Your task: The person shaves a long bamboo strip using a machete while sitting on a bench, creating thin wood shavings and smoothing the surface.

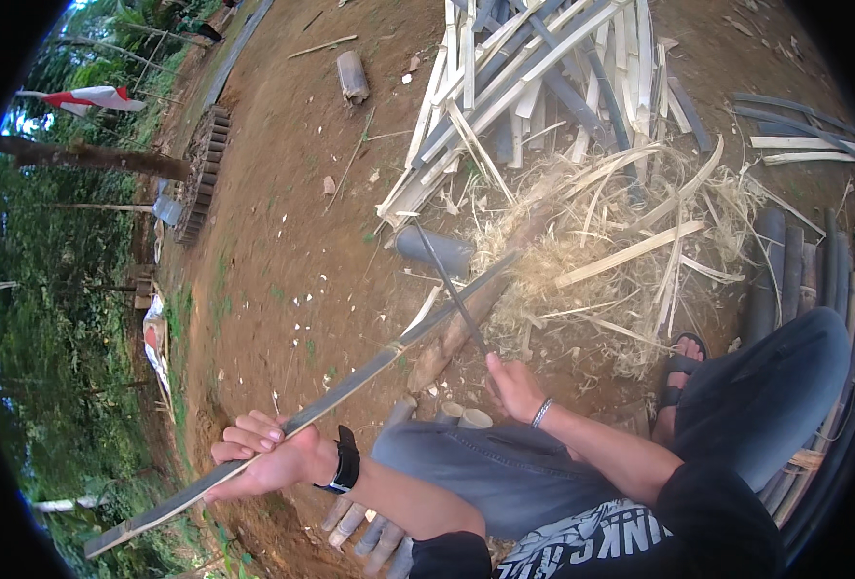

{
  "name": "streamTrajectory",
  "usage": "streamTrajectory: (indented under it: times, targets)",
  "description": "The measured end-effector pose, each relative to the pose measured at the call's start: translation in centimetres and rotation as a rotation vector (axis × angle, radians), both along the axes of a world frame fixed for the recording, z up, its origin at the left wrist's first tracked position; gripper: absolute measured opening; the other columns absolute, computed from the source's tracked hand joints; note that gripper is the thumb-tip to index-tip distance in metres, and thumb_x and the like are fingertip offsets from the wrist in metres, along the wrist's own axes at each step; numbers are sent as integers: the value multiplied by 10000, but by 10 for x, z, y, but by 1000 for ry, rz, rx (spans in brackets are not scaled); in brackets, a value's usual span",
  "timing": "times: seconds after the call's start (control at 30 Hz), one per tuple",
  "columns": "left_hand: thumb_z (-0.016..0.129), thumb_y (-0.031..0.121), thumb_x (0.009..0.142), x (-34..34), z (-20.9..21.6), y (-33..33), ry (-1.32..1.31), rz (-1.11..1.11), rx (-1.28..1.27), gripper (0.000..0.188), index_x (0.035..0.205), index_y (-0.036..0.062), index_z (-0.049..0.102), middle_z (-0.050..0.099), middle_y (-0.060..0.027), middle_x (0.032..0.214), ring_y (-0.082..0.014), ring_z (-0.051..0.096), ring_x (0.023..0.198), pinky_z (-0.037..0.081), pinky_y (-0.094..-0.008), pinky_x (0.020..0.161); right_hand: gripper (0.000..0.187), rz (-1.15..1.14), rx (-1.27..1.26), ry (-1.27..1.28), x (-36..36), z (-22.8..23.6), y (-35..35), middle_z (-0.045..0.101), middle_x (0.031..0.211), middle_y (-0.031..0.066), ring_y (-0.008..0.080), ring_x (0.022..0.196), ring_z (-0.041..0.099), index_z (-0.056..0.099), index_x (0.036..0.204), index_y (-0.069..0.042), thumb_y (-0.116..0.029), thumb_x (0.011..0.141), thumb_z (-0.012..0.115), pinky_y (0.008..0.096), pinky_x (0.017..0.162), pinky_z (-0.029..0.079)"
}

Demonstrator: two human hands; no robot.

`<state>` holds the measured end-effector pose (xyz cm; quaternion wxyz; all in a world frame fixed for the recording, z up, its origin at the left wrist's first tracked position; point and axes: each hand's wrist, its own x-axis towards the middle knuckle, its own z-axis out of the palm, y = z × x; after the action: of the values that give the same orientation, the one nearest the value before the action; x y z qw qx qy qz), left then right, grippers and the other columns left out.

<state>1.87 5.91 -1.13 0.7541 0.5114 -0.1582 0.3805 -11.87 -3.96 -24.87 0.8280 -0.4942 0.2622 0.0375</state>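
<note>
A long split bamboo strip (355,378), dark on its outer face and pale along its edge, runs slanting from the lower left up to the shavings. My left hand (275,459) is closed around its lower part, fingers over the top. My right hand (518,388) grips a long, narrow knife (454,292) whose handle is hidden in the fist. The dark blade points up and left and crosses the strip near its far end; whether they touch I cannot tell. Beneath the strip lies a brown log (452,347), beside a short grey bamboo section (434,249).
Curly pale shavings (601,261) cover the ground ahead. Behind them rises a heap of split bamboo strips (543,72). Bamboo poles (792,265) lie at the right by my sandalled foot (680,365). A cut bamboo piece (352,77) rests on the bare soil.
</note>
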Motion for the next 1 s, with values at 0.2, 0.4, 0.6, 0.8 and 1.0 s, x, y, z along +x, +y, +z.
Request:
streamTrajectory:
  times: [0.2, 0.4, 0.6, 0.8, 1.0]
  targets:
    - [214, 686, 901, 0, 0, 0, -1, 1, 0, 648, 550, 148, 298, 271, 13, 414, -89, 265, 326, 190, -190, 320, 723, 19, -426, -212, -3, -19, 6, 392, 390, 18, 163, 367, 407, 437, 456, -74, -642, 896, 356, 374, 407, 329]
    - [217, 685, 903, -2, -1, -1, -13, -23, -1, 631, 566, 155, 271, 256, 20, 409, -85, 267, 322, 208, -190, 328, 729, -30, -8, 65, 0, -32, -1, 363, 392, 1, 153, 369, 392, 437, 455, -64, -636, 901, 365, 365, 386, 304]
    - [230, 680, 905, 4, -2, 2, -4, -36, 6, 628, 581, 146, 288, 273, 19, 420, -86, 277, 333, 208, -189, 328, 684, -40, -151, 181, 1, -66, -12, 381, 398, 0, 121, 362, 407, 432, 462, -90, -618, 896, 411, 335, 372, 334]
    - [233, 671, 910, 9, -6, 9, -18, -54, 24, 626, 588, 139, 304, 289, 12, 426, -88, 277, 335, 207, -192, 323, 695, -9, -464, -106, 1, -27, 9, 410, 402, 32, 127, 337, 395, 387, 452, -87, -639, 872, 443, 332, 356, 340]
    - [216, 667, 914, 9, -6, 12, -14, -61, -1, 628, 582, 140, 299, 281, 11, 419, -90, 274, 329, 209, -191, 322, 689, 78, -7, 79, 3, -23, 1, 423, 407, 33, 153, 373, 456, 410, 454, -71, -616, 872, 460, 361, 399, 364]
